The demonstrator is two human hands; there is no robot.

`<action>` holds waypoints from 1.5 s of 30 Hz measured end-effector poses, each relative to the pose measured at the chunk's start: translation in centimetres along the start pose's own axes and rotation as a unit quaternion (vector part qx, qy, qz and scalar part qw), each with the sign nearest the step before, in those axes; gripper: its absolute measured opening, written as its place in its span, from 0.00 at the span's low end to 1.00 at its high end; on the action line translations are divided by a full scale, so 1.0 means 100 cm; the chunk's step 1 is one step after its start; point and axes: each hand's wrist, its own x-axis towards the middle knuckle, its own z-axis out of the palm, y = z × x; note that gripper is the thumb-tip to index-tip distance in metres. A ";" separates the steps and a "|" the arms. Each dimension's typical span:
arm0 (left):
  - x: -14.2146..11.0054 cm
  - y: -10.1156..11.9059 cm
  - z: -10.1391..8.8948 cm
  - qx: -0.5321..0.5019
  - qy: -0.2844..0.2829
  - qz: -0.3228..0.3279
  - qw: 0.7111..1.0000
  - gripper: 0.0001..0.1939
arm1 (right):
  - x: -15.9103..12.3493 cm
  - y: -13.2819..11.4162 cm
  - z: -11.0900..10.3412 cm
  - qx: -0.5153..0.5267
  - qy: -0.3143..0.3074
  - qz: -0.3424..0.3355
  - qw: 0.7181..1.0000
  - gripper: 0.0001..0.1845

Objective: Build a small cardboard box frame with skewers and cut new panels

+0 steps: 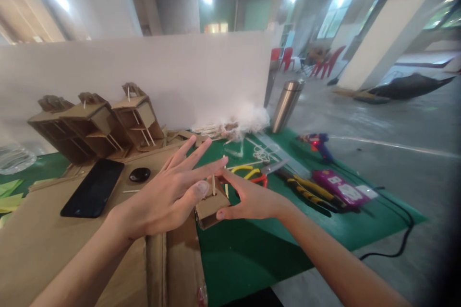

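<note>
holding small cardboard box in right grip

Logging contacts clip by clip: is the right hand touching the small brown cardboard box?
Touching: the head view shows the right hand holding the small brown cardboard box, thumb laid against its side.

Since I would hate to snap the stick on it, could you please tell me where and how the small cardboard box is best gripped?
Probably by the side walls of the small cardboard box, coming from the right, where the right hand is. The stick rises from its top, so a grip from above might catch it; the left hand crowds its left.
</note>
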 end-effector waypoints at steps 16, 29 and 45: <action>0.007 0.005 0.007 -0.003 0.034 0.026 0.999 0.29 | 0.006 0.004 0.004 0.023 0.066 -0.072 0.995 0.18; 0.014 0.002 0.018 -0.095 0.040 0.003 0.995 0.29 | 0.018 0.016 0.017 0.087 0.138 -0.153 0.975 0.19; 0.018 0.005 0.015 -0.085 0.023 -0.001 0.996 0.29 | 0.018 0.015 0.017 0.082 0.138 -0.149 0.976 0.21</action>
